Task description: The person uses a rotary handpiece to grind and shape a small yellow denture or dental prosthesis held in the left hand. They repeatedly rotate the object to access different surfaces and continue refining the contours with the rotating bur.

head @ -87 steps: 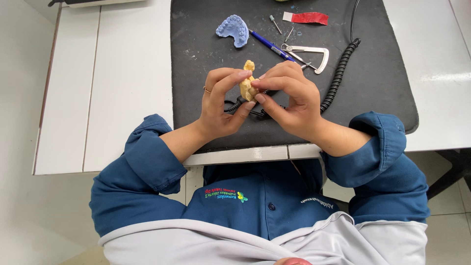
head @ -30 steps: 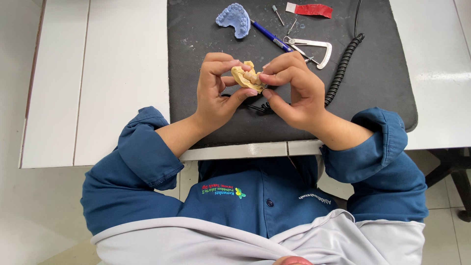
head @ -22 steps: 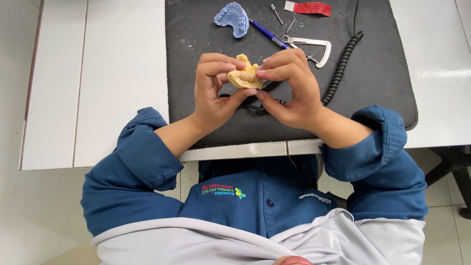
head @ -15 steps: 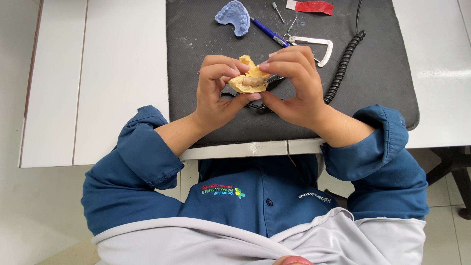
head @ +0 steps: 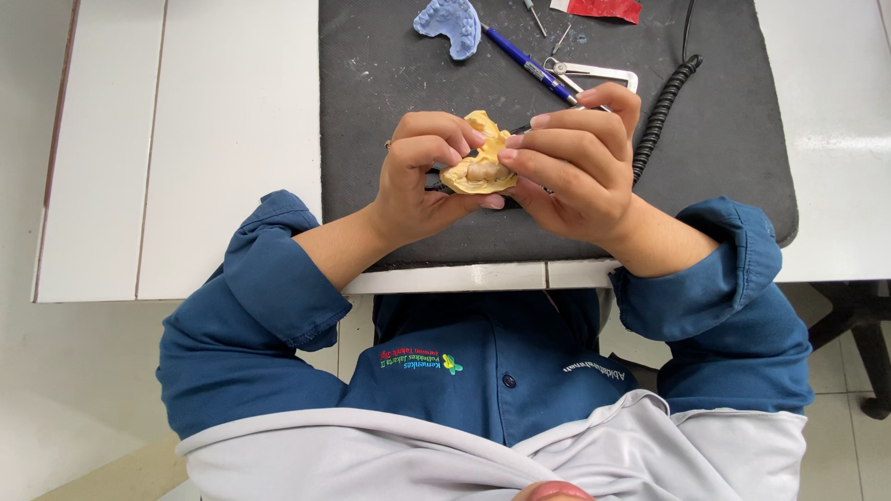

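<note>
A yellow plaster dental cast (head: 480,165) with a row of moulded teeth is held above the dark grey mat (head: 390,83). My left hand (head: 422,176) grips its left side with thumb and fingers. My right hand (head: 575,167) pinches its right side. A dark object under the cast is mostly hidden by my fingers.
On the mat lie a blue dental cast (head: 450,23), a blue pen (head: 529,63), a metal caliper (head: 594,74), a red strip (head: 603,9) and a black coiled cord (head: 664,102). The mat rests on a white table (head: 186,139). A black chair base (head: 863,343) stands at the right.
Both hands have turned the yellow cast from upright to lying flatter, so its teeth now face the camera. The hands stayed over the mat.
</note>
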